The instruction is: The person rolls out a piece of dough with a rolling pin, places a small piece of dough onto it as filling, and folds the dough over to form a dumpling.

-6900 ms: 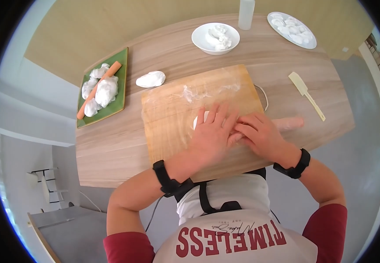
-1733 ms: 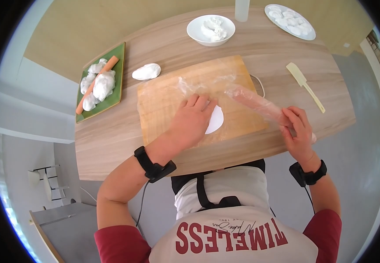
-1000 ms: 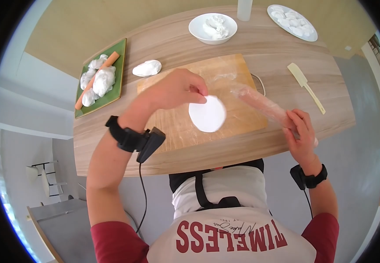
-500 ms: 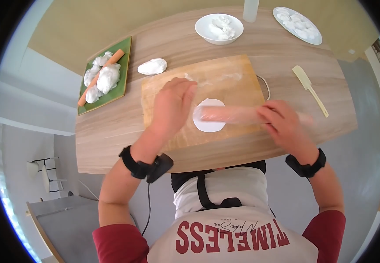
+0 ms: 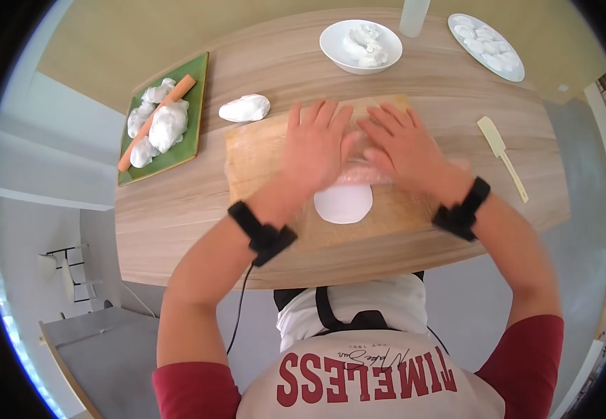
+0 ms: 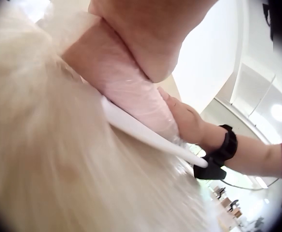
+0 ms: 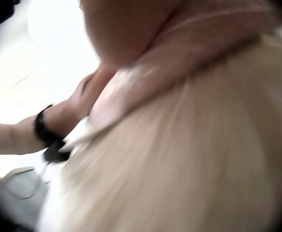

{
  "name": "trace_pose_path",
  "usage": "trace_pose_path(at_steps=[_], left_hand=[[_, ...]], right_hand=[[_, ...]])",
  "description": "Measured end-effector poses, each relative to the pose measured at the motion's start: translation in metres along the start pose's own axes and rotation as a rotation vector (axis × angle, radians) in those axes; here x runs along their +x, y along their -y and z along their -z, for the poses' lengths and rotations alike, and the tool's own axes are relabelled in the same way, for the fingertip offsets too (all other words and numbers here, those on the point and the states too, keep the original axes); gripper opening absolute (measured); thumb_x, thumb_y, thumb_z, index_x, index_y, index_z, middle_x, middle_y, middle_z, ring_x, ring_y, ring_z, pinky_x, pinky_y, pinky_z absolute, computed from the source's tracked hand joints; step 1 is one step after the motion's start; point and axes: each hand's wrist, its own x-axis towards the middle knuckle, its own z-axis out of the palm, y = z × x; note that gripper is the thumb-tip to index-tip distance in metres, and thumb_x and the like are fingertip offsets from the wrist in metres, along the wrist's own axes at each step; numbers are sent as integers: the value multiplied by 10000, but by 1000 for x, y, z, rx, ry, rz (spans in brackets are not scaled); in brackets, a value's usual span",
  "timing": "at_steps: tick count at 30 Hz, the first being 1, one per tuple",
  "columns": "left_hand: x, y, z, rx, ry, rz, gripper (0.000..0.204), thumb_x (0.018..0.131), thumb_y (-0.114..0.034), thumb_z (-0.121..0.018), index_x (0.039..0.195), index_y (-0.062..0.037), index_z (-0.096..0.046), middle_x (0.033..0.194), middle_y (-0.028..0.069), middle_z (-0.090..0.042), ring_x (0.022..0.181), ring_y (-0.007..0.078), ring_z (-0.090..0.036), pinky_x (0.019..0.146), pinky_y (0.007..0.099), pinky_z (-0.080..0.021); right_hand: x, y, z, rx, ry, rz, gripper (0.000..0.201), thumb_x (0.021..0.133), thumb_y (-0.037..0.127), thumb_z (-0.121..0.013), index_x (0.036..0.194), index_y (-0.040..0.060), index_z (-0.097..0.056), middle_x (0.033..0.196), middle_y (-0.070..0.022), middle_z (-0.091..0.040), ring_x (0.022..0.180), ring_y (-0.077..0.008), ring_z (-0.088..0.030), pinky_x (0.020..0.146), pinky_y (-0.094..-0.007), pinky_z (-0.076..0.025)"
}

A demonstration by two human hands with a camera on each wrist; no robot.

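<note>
Both hands lie with fingers straight over a plastic-wrapped rolling pin [image 5: 362, 174] on the wooden board [image 5: 254, 160]. My left hand [image 5: 315, 148] covers one end of the pin, while my right hand [image 5: 409, 150] presses on it just beside, fingers pointing away from the body. A thin white round dough wrapper [image 5: 343, 205] lies on the board, its near part showing and its far edge under the pin. From the left wrist, the pin [image 6: 141, 104] sits on the pale dough wrapper [image 6: 141, 131], with a palm above it. The right wrist view is blurred.
Beyond the board stand a white bowl [image 5: 331, 54] of white dough or filling, a bottle [image 5: 415, 15] and a plate [image 5: 514, 71] of white pieces. A spatula [image 5: 500, 150] lies right; left are a wrapped white lump [image 5: 245, 108] and a green tray [image 5: 195, 119] with an orange stick.
The left hand lifted and turned the dough wrapper, then laid it back down. The right hand swung the rolling pin over it, and both hands now lie flat on the pin, pushed away from the body.
</note>
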Motion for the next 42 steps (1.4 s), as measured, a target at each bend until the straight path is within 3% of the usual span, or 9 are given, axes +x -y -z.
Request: trace_pose_path(at_steps=[4,6,10,14,18,21,27,35,42], left_hand=[[18,21,-12,-97,92,57,425,876,-283,-509,1229,-48,-478,1227,140,-502,1163,293,-439,1010,502,-266],[7,11,-8,-97,149,53,451,904,-368,-459,1229,-56,-486,1237,133,-492,1207,271,-410,1016,512,-268],[-57,-51,23,-92,186,16,637,860,-457,-491,1351,-71,-367,1363,151,-386,1285,317,-325,1021,514,-255],[-94,-86,41,-248,316,-7,697,795,-390,-578,1366,-64,-346,1414,155,-321,1306,367,-273,1026,537,-226],[-83,-71,31,-200,234,-40,703,810,-375,-564,1388,-65,-310,1431,162,-295,1333,360,-238,1032,555,-216],[-39,-35,16,-135,140,-3,601,875,-325,-494,1373,-37,-320,1416,189,-303,1327,346,-260,1050,525,-213],[-7,7,3,-247,201,43,558,913,-277,-441,1366,17,-297,1394,221,-321,1288,381,-299,1056,489,-219],[-63,-46,50,-806,216,165,594,928,-327,-417,1377,32,-268,1409,239,-279,1307,420,-251,1063,487,-202],[-75,-50,61,-933,299,169,565,927,-278,-435,1374,34,-284,1410,233,-286,1311,401,-263,1065,458,-217]], right_hand=[[20,-22,-11,-63,-5,-36,381,855,310,-513,1150,69,-523,1149,-153,-523,1142,-326,-427,932,-486,-329],[14,-12,-1,10,219,-11,407,848,315,-522,1168,64,-515,1181,-159,-516,1178,-331,-409,959,-506,-309],[-36,32,30,72,250,16,472,821,344,-547,1186,50,-501,1274,-156,-469,1241,-329,-366,995,-532,-272],[-76,63,66,198,354,-4,539,804,365,-563,1220,33,-477,1330,-148,-425,1269,-330,-340,1008,-542,-255],[-60,54,57,207,359,-50,538,806,358,-559,1225,32,-476,1324,-141,-432,1274,-331,-336,1009,-546,-251],[-23,25,25,96,204,-52,503,826,346,-539,1220,38,-485,1295,-133,-455,1253,-325,-363,994,-533,-271],[8,-7,-5,40,181,-28,460,883,352,-467,1221,41,-493,1255,-130,-483,1220,-311,-398,975,-496,-292],[-33,35,68,348,558,-40,655,774,349,-603,1310,25,-407,1392,-133,-366,1297,-288,-322,1025,-532,-235],[-59,51,70,395,534,-67,688,749,290,-608,1335,13,-377,1426,-133,-321,1335,-282,-272,1069,-524,-172]])
